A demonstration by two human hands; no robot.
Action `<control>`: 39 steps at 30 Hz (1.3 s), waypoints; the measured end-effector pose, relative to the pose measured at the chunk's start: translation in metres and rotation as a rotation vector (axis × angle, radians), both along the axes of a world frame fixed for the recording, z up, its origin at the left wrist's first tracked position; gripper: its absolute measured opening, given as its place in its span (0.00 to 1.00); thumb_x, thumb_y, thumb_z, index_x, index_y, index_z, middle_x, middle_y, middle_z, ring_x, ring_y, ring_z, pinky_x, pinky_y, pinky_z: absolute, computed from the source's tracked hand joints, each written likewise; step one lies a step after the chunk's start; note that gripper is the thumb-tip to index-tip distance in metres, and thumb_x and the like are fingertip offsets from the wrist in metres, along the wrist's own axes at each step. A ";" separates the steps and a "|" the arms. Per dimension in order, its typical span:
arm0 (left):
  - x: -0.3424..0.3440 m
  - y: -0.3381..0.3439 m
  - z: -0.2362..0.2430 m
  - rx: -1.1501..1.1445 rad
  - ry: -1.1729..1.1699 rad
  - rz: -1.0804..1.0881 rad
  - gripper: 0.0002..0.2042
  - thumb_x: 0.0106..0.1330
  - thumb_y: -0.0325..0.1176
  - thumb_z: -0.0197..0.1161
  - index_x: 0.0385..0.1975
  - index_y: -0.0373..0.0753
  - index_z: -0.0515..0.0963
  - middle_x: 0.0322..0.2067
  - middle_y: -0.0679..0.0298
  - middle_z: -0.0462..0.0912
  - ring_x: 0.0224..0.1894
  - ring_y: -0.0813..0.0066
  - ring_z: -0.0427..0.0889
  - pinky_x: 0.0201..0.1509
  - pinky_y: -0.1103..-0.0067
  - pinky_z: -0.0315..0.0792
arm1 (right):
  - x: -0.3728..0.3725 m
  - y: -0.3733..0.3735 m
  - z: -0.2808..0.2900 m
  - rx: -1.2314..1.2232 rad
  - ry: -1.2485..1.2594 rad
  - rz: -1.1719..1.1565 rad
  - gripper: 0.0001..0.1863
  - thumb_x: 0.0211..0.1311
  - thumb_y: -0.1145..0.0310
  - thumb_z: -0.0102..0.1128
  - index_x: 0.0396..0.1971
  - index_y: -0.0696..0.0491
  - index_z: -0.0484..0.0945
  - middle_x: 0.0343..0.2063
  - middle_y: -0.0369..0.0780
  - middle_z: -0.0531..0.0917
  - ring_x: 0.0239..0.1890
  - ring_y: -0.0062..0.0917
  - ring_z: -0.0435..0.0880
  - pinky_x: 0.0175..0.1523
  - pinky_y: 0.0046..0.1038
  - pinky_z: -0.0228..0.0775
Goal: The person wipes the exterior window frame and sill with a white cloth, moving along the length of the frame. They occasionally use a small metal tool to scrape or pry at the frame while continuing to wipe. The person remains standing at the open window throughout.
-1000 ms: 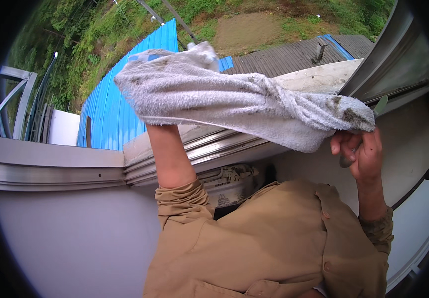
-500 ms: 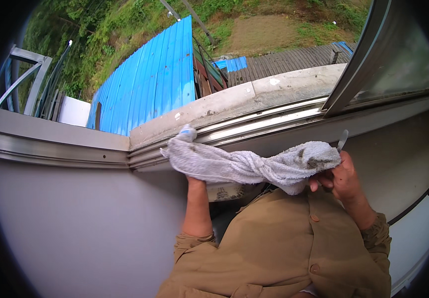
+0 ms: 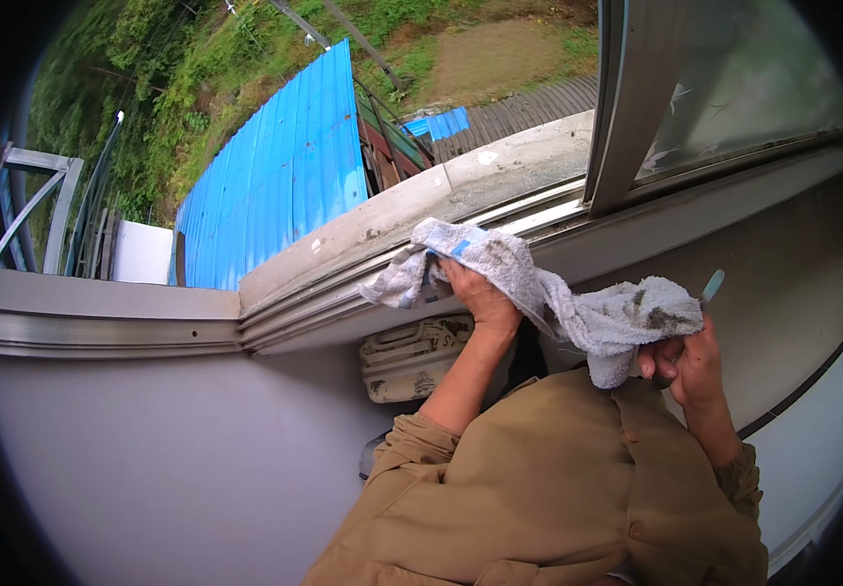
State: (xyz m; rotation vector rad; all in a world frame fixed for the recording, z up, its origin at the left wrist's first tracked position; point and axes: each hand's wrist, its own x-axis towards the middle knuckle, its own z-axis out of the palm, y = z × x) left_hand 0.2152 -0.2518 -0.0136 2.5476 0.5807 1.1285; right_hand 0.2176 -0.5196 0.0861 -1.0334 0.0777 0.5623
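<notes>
A white towel (image 3: 627,314) with dark dirt smears and blue patches stretches between my hands, twisted in the middle, in front of the window track (image 3: 343,298). My left hand (image 3: 483,296) grips its left part, the fingers partly covered by cloth. The other end, bunched and stained, is in my right hand (image 3: 687,363), whose fingers are curled. Above the right thumb sticks out the rounded, pale tip of a slim tool (image 3: 713,285). A dark end shows below these fingers; the rest is hidden, so its kind is unclear.
A sliding window frame (image 3: 609,107) with glass stands at the right of the sill (image 3: 412,195). Under the sill sits a pale patterned case (image 3: 412,356). Outside are a blue corrugated roof (image 3: 280,176) and greenery. A white surface (image 3: 822,454) lies at lower right.
My left hand has moved right and up, closer to the right hand, and the towel between them is slacker and more bunched. The view has shifted, and the case below shows more.
</notes>
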 end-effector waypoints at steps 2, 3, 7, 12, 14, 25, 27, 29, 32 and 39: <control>0.004 -0.008 0.007 0.076 0.101 -0.003 0.17 0.55 0.38 0.60 0.40 0.33 0.76 0.43 0.47 0.74 0.52 0.41 0.66 0.62 0.60 0.56 | 0.001 -0.012 0.001 0.032 -0.031 -0.029 0.15 0.65 0.67 0.38 0.39 0.62 0.71 0.27 0.45 0.80 0.14 0.23 0.75 0.13 0.16 0.51; 0.005 -0.010 0.009 0.094 0.145 0.001 0.16 0.55 0.38 0.60 0.39 0.33 0.76 0.42 0.47 0.74 0.51 0.42 0.67 0.62 0.61 0.57 | 0.001 -0.017 0.002 0.051 -0.048 -0.043 0.15 0.65 0.67 0.38 0.39 0.62 0.71 0.28 0.45 0.80 0.14 0.23 0.75 0.12 0.16 0.51; 0.044 -0.055 -0.003 0.065 -0.069 -0.065 0.16 0.56 0.38 0.58 0.39 0.34 0.76 0.40 0.50 0.75 0.45 0.46 0.70 0.57 0.60 0.61 | 0.000 -0.039 -0.007 0.008 -0.065 -0.162 0.17 0.70 0.59 0.36 0.44 0.57 0.68 0.19 0.38 0.74 0.10 0.21 0.66 0.12 0.16 0.52; 0.057 -0.070 0.004 -0.103 0.057 -0.323 0.15 0.56 0.38 0.57 0.37 0.34 0.75 0.43 0.49 0.73 0.47 0.46 0.68 0.58 0.58 0.59 | -0.012 -0.055 -0.003 -0.004 0.011 -0.387 0.16 0.69 0.58 0.38 0.38 0.56 0.69 0.19 0.38 0.73 0.12 0.21 0.69 0.12 0.17 0.50; 0.080 -0.095 -0.012 -0.230 -0.157 -0.182 0.11 0.56 0.34 0.57 0.35 0.35 0.76 0.40 0.51 0.75 0.47 0.47 0.67 0.56 0.62 0.60 | -0.016 -0.063 -0.009 -0.006 -0.028 -0.359 0.16 0.69 0.58 0.38 0.40 0.56 0.69 0.18 0.38 0.72 0.12 0.20 0.67 0.12 0.16 0.49; 0.015 -0.002 0.025 -2.050 -0.764 -1.402 0.19 0.71 0.42 0.43 0.56 0.39 0.62 0.53 0.60 0.68 0.56 0.66 0.68 0.63 0.70 0.61 | -0.013 -0.077 -0.019 0.092 -0.117 -0.256 0.18 0.71 0.54 0.37 0.40 0.50 0.72 0.26 0.35 0.77 0.14 0.19 0.66 0.14 0.17 0.56; -0.012 0.025 0.036 -1.792 -0.688 -1.311 0.22 0.71 0.45 0.40 0.61 0.40 0.58 0.59 0.61 0.63 0.61 0.66 0.62 0.67 0.70 0.56 | -0.009 -0.068 -0.018 0.041 -0.087 -0.283 0.18 0.71 0.54 0.36 0.41 0.50 0.72 0.26 0.35 0.77 0.14 0.19 0.67 0.14 0.17 0.57; -0.041 0.043 0.071 -1.490 -0.516 -1.109 0.24 0.72 0.46 0.38 0.63 0.41 0.54 0.61 0.60 0.60 0.62 0.65 0.60 0.68 0.69 0.54 | -0.005 -0.050 -0.010 0.032 -0.112 -0.200 0.19 0.71 0.54 0.36 0.41 0.51 0.72 0.26 0.36 0.78 0.13 0.19 0.67 0.14 0.18 0.57; -0.090 0.073 0.115 -1.728 -0.719 -1.066 0.26 0.72 0.49 0.36 0.64 0.41 0.52 0.61 0.58 0.60 0.62 0.62 0.61 0.67 0.67 0.56 | 0.002 -0.017 0.002 0.045 -0.119 -0.088 0.20 0.70 0.53 0.35 0.43 0.53 0.71 0.30 0.38 0.79 0.12 0.19 0.67 0.14 0.17 0.57; -0.181 0.178 0.102 -1.366 -0.928 -0.033 0.27 0.70 0.53 0.36 0.61 0.41 0.57 0.58 0.57 0.64 0.59 0.60 0.64 0.63 0.65 0.62 | 0.008 0.088 0.020 0.044 -0.086 0.325 0.19 0.69 0.57 0.35 0.45 0.56 0.69 0.30 0.41 0.80 0.11 0.19 0.69 0.13 0.17 0.54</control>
